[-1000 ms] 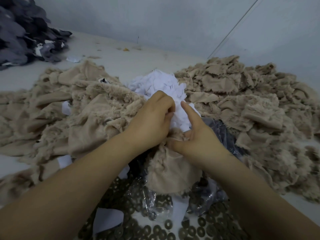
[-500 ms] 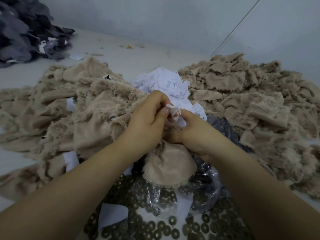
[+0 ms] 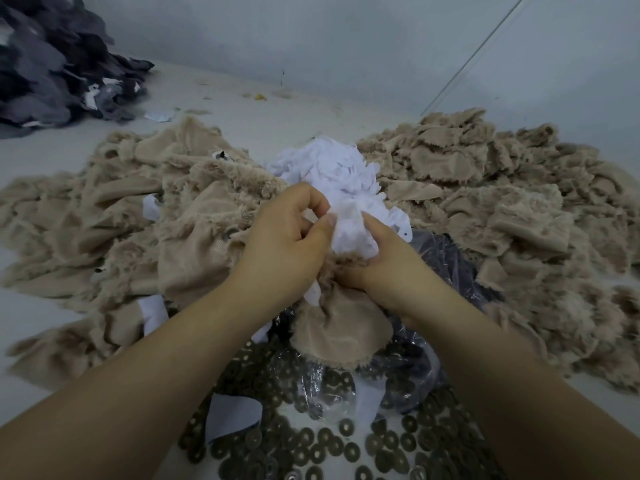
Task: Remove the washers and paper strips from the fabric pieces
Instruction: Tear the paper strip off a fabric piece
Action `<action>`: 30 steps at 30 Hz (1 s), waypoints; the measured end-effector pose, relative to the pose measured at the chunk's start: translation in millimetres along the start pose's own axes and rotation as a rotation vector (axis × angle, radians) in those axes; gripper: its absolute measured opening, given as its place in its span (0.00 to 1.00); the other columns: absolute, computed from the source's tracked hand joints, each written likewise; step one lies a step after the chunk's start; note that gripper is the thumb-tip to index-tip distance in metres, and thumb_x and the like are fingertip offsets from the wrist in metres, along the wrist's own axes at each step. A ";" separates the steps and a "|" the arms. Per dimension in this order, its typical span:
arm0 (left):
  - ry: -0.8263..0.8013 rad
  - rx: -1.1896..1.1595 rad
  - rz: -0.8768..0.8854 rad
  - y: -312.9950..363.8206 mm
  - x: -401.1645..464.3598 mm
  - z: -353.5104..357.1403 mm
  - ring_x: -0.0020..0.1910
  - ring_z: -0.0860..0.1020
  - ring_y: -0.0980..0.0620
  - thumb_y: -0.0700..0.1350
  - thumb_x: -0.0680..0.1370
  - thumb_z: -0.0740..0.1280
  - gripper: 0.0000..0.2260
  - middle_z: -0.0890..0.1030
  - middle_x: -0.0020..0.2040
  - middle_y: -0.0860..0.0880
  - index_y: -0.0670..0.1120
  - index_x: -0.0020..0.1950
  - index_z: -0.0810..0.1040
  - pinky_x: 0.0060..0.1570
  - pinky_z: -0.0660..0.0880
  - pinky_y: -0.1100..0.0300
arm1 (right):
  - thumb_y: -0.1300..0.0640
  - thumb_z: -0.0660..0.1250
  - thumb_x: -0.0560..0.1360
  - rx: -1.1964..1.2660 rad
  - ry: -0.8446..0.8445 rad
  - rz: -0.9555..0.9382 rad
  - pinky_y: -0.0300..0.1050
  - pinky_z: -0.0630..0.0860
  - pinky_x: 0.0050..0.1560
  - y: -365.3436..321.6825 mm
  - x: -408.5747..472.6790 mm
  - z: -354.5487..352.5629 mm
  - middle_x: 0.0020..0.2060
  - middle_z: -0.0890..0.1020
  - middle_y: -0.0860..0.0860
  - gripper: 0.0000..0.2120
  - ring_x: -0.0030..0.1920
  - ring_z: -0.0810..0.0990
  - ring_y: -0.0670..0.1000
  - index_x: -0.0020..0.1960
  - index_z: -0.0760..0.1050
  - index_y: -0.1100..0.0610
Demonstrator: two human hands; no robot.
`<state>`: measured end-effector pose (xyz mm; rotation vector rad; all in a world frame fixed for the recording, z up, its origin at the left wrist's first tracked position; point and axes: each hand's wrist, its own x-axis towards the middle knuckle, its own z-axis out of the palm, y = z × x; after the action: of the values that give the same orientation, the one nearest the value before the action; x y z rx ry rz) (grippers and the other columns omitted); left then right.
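Hands, left (image 3: 280, 244) and right (image 3: 388, 268), pinch paper strip (image 3: 349, 230), hiding fabric piece (image 3: 341, 332) top.

Both forearms run off the bottom edge, the dark fabric heap (image 3: 52, 71) is cut by the left edge, the beige pile (image 3: 519, 209) by the right, the washers (image 3: 311, 452) spill past the bottom, and the left hand (image 3: 287, 244) hides where fingers meet the paper strip (image 3: 349, 226).

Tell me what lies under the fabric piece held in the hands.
Under the fabric piece lies a clear plastic bag, and loose washers are spread on the floor nearer the camera. Whatever is directly beneath the fabric is covered.
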<state>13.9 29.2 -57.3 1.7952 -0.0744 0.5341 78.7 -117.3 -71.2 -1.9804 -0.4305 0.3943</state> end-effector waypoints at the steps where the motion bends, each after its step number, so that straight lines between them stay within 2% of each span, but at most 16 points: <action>1: 0.008 -0.004 -0.030 -0.1 -1.4 -0.9 0.19 0.63 0.51 0.39 0.81 0.63 0.09 0.67 0.20 0.50 0.48 0.42 0.72 0.22 0.63 0.59 | 0.59 0.76 0.72 -0.040 0.038 -0.003 0.39 0.79 0.45 -2.1 -5.8 -0.2 0.65 0.74 0.44 0.44 0.52 0.81 0.48 0.80 0.56 0.43; 3: 0.018 -0.028 -0.106 1.4 -4.5 -3.2 0.17 0.66 0.51 0.39 0.81 0.64 0.09 0.70 0.19 0.48 0.45 0.41 0.73 0.21 0.66 0.61 | 0.56 0.75 0.74 -0.152 0.123 -0.029 0.31 0.71 0.31 -3.1 -18.6 -1.0 0.63 0.76 0.47 0.49 0.37 0.78 0.42 0.81 0.46 0.39; 4: 0.011 -0.048 -0.155 1.8 -6.5 -4.2 0.17 0.68 0.51 0.39 0.81 0.64 0.08 0.72 0.20 0.46 0.43 0.42 0.74 0.20 0.67 0.62 | 0.56 0.75 0.74 -0.196 0.156 -0.055 0.30 0.69 0.26 -2.0 -25.2 -2.0 0.56 0.78 0.46 0.50 0.32 0.78 0.42 0.80 0.44 0.38; 6: -0.026 -0.080 -0.255 2.7 -11.6 -5.7 0.16 0.67 0.50 0.41 0.82 0.63 0.08 0.75 0.22 0.43 0.40 0.44 0.75 0.19 0.66 0.64 | 0.55 0.76 0.74 -0.210 0.177 -0.096 0.30 0.69 0.24 -1.6 -39.9 -2.3 0.46 0.74 0.38 0.49 0.32 0.80 0.41 0.80 0.46 0.35; 7: -0.049 -0.098 -0.296 2.6 -14.1 -6.0 0.17 0.67 0.49 0.42 0.82 0.63 0.09 0.76 0.23 0.43 0.40 0.44 0.76 0.19 0.65 0.64 | 0.54 0.76 0.74 -0.202 0.171 -0.104 0.29 0.70 0.27 -2.2 -47.2 -1.5 0.50 0.73 0.35 0.47 0.38 0.82 0.41 0.79 0.49 0.34; 9: -0.092 -0.161 -0.364 2.4 -18.8 -6.3 0.20 0.68 0.48 0.42 0.82 0.62 0.10 0.77 0.26 0.43 0.41 0.42 0.76 0.22 0.66 0.62 | 0.53 0.75 0.74 -0.204 0.159 -0.116 0.26 0.69 0.36 -0.1 -57.7 2.2 0.59 0.68 0.32 0.38 0.51 0.77 0.36 0.75 0.59 0.35; 10: -0.107 -0.198 -0.390 2.2 -21.1 -6.7 0.22 0.69 0.48 0.40 0.82 0.62 0.10 0.78 0.28 0.42 0.41 0.42 0.76 0.23 0.66 0.60 | 0.53 0.75 0.73 -0.198 0.156 -0.115 0.26 0.69 0.37 3.4 -61.1 4.8 0.59 0.71 0.32 0.32 0.50 0.77 0.36 0.71 0.65 0.35; 11: -0.116 -0.223 -0.403 1.6 -22.9 -7.5 0.23 0.70 0.48 0.38 0.81 0.61 0.08 0.79 0.30 0.42 0.40 0.44 0.77 0.25 0.67 0.59 | 0.54 0.75 0.73 -0.176 0.161 -0.107 0.27 0.70 0.34 6.9 -63.4 8.0 0.56 0.76 0.35 0.26 0.45 0.78 0.36 0.64 0.69 0.35; 13: -0.114 -0.232 -0.415 0.2 -26.4 -9.4 0.26 0.73 0.49 0.32 0.78 0.61 0.07 0.80 0.34 0.41 0.39 0.49 0.78 0.26 0.69 0.58 | 0.56 0.76 0.73 -0.116 0.196 -0.084 0.28 0.71 0.30 14.0 -66.9 13.7 0.44 0.80 0.39 0.20 0.36 0.79 0.36 0.54 0.72 0.36; 15: -0.102 -0.207 -0.395 -1.4 -29.8 -10.5 0.28 0.75 0.50 0.30 0.77 0.62 0.09 0.80 0.35 0.41 0.39 0.52 0.78 0.29 0.72 0.57 | 0.56 0.76 0.72 -0.051 0.233 -0.059 0.30 0.74 0.30 18.3 -69.0 17.7 0.42 0.82 0.42 0.20 0.34 0.80 0.36 0.54 0.72 0.37; 17: -0.076 -0.172 -0.319 -0.4 -34.3 -10.2 0.29 0.77 0.50 0.30 0.77 0.66 0.07 0.80 0.32 0.45 0.41 0.50 0.78 0.30 0.74 0.58 | 0.54 0.77 0.71 -0.008 0.253 -0.013 0.43 0.82 0.41 20.2 -68.4 19.4 0.47 0.83 0.47 0.21 0.41 0.83 0.43 0.58 0.73 0.41; 18: -0.046 -0.154 -0.273 1.1 -36.7 -9.6 0.27 0.76 0.51 0.31 0.76 0.68 0.06 0.80 0.30 0.45 0.42 0.47 0.78 0.29 0.74 0.60 | 0.54 0.77 0.71 0.017 0.255 0.012 0.51 0.83 0.47 20.3 -67.8 19.5 0.49 0.84 0.49 0.22 0.45 0.84 0.49 0.60 0.73 0.43; 20: 0.026 -0.109 -0.178 4.7 -40.8 -7.8 0.24 0.74 0.51 0.34 0.75 0.71 0.06 0.78 0.29 0.39 0.43 0.41 0.79 0.26 0.73 0.61 | 0.55 0.77 0.71 0.081 0.244 0.031 0.57 0.82 0.51 20.4 -67.7 18.6 0.51 0.84 0.51 0.22 0.48 0.85 0.52 0.60 0.73 0.46; 22: 0.050 -0.092 -0.128 7.3 -41.7 -5.2 0.24 0.74 0.49 0.36 0.75 0.72 0.06 0.78 0.30 0.36 0.43 0.39 0.80 0.25 0.72 0.61 | 0.56 0.77 0.72 0.110 0.217 0.024 0.53 0.83 0.52 19.6 -69.1 17.9 0.52 0.84 0.49 0.21 0.49 0.84 0.50 0.61 0.74 0.45; 26: -0.064 0.009 -0.138 8.8 -38.7 1.1 0.27 0.77 0.46 0.37 0.76 0.72 0.02 0.81 0.32 0.39 0.41 0.43 0.80 0.28 0.76 0.58 | 0.61 0.76 0.73 0.200 0.192 -0.044 0.38 0.82 0.47 18.9 -73.1 18.4 0.54 0.81 0.39 0.25 0.51 0.83 0.41 0.65 0.76 0.43; 30: -0.256 0.124 -0.116 6.2 -41.3 1.3 0.36 0.80 0.41 0.34 0.73 0.72 0.08 0.82 0.38 0.43 0.45 0.49 0.82 0.37 0.79 0.50 | 0.64 0.75 0.72 0.241 0.179 -0.066 0.38 0.82 0.51 17.0 -74.3 19.4 0.51 0.87 0.44 0.18 0.50 0.84 0.39 0.58 0.82 0.48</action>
<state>-24.6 16.9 -68.2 1.9690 -0.1142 0.2280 6.4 -143.4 -88.3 -1.7444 -0.3181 0.2141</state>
